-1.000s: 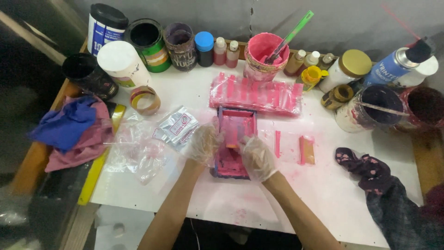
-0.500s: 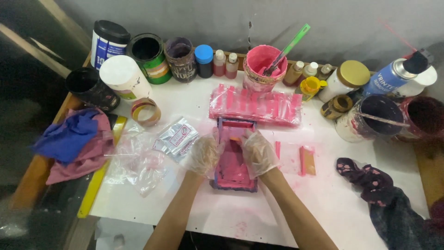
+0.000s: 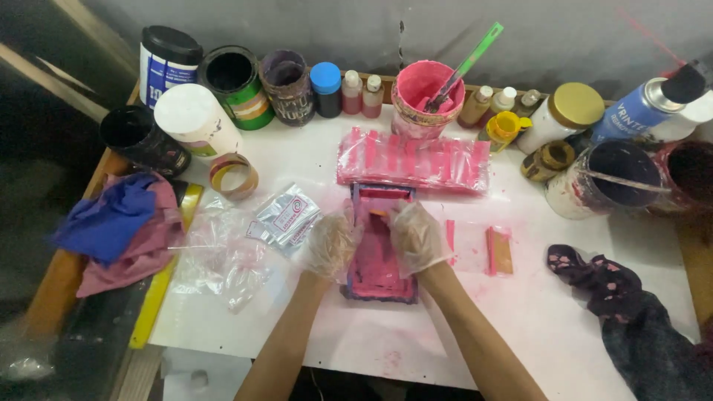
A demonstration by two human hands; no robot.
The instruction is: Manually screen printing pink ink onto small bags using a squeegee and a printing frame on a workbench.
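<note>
While both gloved hands are bearing down on the small pink-coated screen frame (image 3: 377,245), here is how the moment is reading:

Frame: it is lying flat near the middle of the white tabletop (image 3: 535,327), long side running near to far, just near of the pink-smeared plastic sheet (image 3: 413,160).

Left hand (image 3: 330,243): it is pressing on the frame's left edge, fingers curled over the rail; the grip is closing on the frame rather than hanging loose.

Right hand (image 3: 417,236): it is settling on the frame's right side, fingers reaching in over the pink mesh. Whether something thin is pinched under those fingers, I cannot tell; the grip is at least pressing flat on the frame.

Doing it well: I judge even weight on both rails is what is keeping the frame from sliding on the slick surface; tilting one side would be risking a smeared edge.

Hazards: ink is wet on the gloves, so anything brushed is picking up pink. The foil packets (image 3: 284,219) and clear bags (image 3: 223,256) are lying just left of the left wrist.

Nearby: the pink ink tub (image 3: 423,93) with a green-handled stirrer (image 3: 469,63) is standing far of the sheet; an orange-edged strip (image 3: 499,251) is lying right of the frame.
</note>
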